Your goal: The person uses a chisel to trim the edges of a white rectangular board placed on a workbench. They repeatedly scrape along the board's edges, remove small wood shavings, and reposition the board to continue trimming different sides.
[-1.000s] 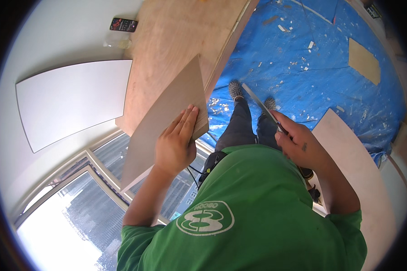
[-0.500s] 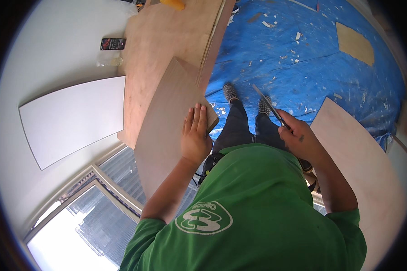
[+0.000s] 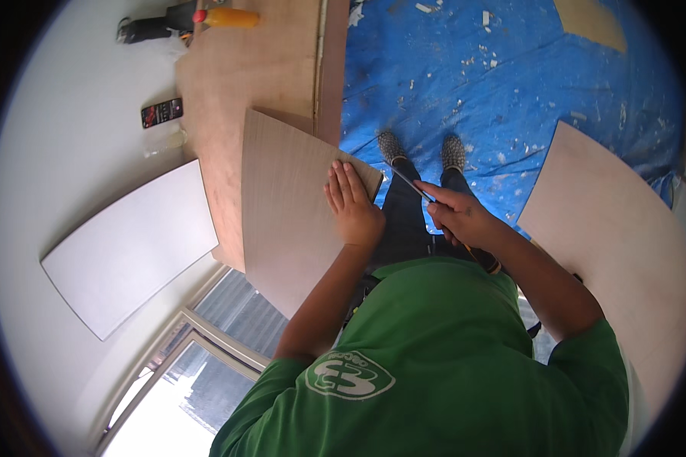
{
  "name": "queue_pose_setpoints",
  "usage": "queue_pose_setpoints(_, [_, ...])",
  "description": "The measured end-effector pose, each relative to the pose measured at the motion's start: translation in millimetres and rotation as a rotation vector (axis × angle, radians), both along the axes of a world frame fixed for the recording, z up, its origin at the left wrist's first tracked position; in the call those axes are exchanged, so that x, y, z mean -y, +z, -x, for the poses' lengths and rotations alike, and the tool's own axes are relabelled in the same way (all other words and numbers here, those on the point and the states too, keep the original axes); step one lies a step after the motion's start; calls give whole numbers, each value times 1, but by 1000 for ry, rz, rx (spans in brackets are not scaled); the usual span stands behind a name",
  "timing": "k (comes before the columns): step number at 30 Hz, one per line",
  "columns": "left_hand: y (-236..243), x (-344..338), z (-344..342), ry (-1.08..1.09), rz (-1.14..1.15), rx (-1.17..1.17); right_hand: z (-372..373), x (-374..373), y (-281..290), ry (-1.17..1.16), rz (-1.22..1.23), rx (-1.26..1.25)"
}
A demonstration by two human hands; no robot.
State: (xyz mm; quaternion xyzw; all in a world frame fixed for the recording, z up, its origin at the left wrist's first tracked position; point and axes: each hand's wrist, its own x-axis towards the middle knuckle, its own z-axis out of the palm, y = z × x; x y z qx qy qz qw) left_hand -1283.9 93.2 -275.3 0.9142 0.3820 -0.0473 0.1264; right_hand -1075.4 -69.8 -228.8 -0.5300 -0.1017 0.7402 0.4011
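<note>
A wood-grain panel (image 3: 282, 198) with a pale brown face lies partly on the plywood bench and juts out past its edge toward my body. On its face, by the right-hand corner, my left hand (image 3: 356, 213) rests flat with the fingers stretched out. My right hand (image 3: 461, 217) is closed around a long slim file (image 3: 408, 183) with a black and yellow handle, its index finger reaching along the shaft. The file slants up and left, its tip close to the panel's corner edge; whether they touch I cannot tell.
The plywood bench (image 3: 213, 91) bears an orange bottle (image 3: 232, 17). A phone (image 3: 161, 113) and a white panel (image 3: 133, 251) are on the left. At right stands a large pale panel (image 3: 610, 198). Scraps litter the blue floor sheet (image 3: 411, 99); a window (image 3: 183, 388) is lower left.
The file has swung left, from pointing up beyond my right hand to the panel's corner. My left hand stays flat on the panel. The view has shifted, and more of the bench's far end shows.
</note>
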Motion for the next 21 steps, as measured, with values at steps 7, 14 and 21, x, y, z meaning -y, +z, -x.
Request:
queue_pose_setpoints(7, [-71,0,-12,18,-70,-55,21,-4,-47,-160,86,89])
queue_pose_setpoints(14, [-101,-25,-24,79,-76,-137,2,-5,-56,-172,183,82])
queue_pose_setpoints(21, [-82,-54,4,-52,135,80,-19,-20,-79,-130,127,34])
